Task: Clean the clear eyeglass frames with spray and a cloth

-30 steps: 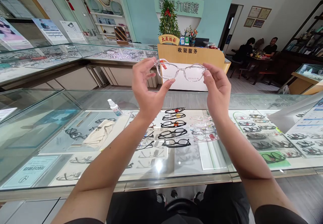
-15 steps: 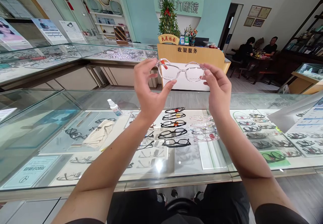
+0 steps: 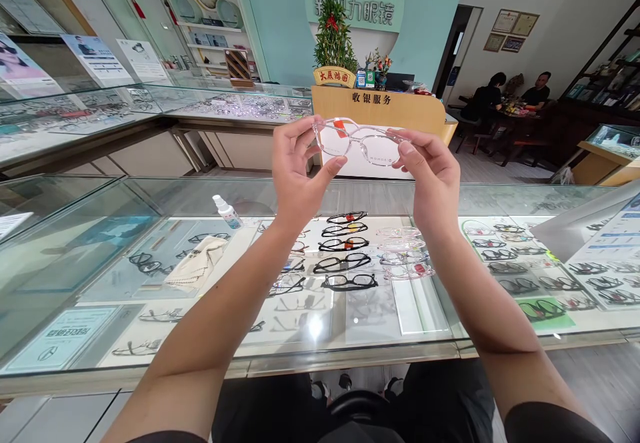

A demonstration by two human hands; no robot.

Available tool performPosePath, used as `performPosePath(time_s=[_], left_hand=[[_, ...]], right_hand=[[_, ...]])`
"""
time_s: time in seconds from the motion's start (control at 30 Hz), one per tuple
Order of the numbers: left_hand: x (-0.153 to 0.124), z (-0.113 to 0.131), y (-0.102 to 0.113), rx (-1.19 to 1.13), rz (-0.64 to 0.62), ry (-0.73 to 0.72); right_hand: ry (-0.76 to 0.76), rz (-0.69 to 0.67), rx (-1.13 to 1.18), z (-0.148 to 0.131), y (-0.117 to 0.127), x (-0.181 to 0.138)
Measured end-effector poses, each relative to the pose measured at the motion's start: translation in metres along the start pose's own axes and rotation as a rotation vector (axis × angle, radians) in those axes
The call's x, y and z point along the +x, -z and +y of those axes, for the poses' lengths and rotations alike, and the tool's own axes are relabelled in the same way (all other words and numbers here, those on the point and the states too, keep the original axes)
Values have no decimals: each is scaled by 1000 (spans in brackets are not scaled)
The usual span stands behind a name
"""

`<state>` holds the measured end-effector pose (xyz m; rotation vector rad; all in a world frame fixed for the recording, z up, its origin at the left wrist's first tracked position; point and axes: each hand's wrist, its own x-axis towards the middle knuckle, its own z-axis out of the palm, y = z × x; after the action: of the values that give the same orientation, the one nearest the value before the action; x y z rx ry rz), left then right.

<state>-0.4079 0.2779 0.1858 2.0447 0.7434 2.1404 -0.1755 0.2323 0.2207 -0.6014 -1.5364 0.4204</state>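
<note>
While left hand (image 3: 299, 171) spans the left rim and right hand (image 3: 434, 178) pinches the right end, clear glasses (image 3: 357, 141), raised above the counter (image 3: 350, 358), now slant down rightward, nearly level earlier: being turned, not released.

Glass tabletop (image 3: 380, 356) set with eyeglass frames

The tabletop is the clear top of a long display case, edged by a pale strip at the front. Near its middle, five black frames (image 3: 343, 246) make a column running away from the viewer, some bearing red or yellow tags. Just right of them sit several transparent and pinkish frames (image 3: 403, 256). To the left, a cream cloth (image 3: 197, 263) lies rumpled, and a white spray bottle (image 3: 228, 213) stands farther back. More spectacles (image 3: 517, 286) fill the right side, above or beneath the glass, which cannot be told. A printed sign (image 3: 613, 230) leans at the far right.
</note>
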Motion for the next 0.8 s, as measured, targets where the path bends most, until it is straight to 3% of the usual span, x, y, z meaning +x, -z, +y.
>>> performPosePath(time_s=[0.13, 0.33, 0.8], left_hand=[[2, -2, 2, -60, -10, -48], [3, -1, 1, -58, -35, 34], [1, -5, 1, -151, -69, 18]], right_hand=[[-39, 6, 48, 1, 2, 1], [-28, 2, 16, 0, 2, 1], [-49, -14, 30, 1, 0, 0]])
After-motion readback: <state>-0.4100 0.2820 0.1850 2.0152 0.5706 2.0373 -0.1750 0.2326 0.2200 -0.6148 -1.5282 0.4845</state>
